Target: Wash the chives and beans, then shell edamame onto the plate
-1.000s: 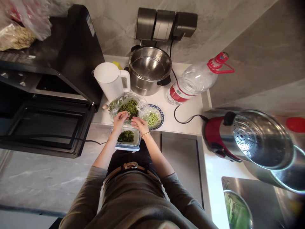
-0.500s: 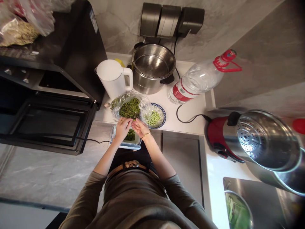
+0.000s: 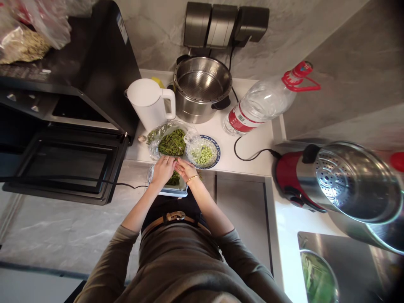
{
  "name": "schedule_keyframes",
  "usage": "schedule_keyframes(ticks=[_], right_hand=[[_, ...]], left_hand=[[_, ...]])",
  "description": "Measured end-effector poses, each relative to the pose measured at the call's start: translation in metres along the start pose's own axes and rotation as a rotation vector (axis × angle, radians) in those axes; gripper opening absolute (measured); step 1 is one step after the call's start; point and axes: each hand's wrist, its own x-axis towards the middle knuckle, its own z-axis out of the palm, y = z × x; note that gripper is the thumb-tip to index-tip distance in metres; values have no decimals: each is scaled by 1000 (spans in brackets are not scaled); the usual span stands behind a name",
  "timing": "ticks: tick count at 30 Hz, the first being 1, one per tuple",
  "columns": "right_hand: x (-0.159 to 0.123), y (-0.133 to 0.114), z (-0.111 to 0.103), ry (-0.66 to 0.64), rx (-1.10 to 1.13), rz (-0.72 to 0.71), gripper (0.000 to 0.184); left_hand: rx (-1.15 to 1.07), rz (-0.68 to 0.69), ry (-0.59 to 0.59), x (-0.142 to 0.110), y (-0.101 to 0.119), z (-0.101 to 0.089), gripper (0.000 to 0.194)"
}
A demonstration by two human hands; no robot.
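Over the tub (image 3: 172, 194), hands (image 3: 164, 170) (image 3: 186, 169) seemingly together

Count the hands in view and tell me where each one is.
2: the left hand, over the tub, and the right hand, close beside it and nearer the plate. No other hand shows.

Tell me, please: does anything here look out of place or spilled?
The oven door hangs open, and a black cable runs across it in view, which looks untidy. I see no clear spill.
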Motion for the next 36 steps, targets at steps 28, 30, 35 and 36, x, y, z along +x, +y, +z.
schedule_keyframes(ticks=[28,30,35,36], right_hand=[[-4,12,-5,-71,-687,-718,15],[-9,15,-3,-78,-597,-700,14],[-23,19,3,-63,-263,-492,27],[-25,18,5,-78,-209,-430,30]], left_hand=[[-262,-190,-58,-6,3,7,17],[-214,-176,3,-11,4,8,20],[-243,-156,124,-24,5,6,24],[-242,-156,135,-26,5,4,23]])
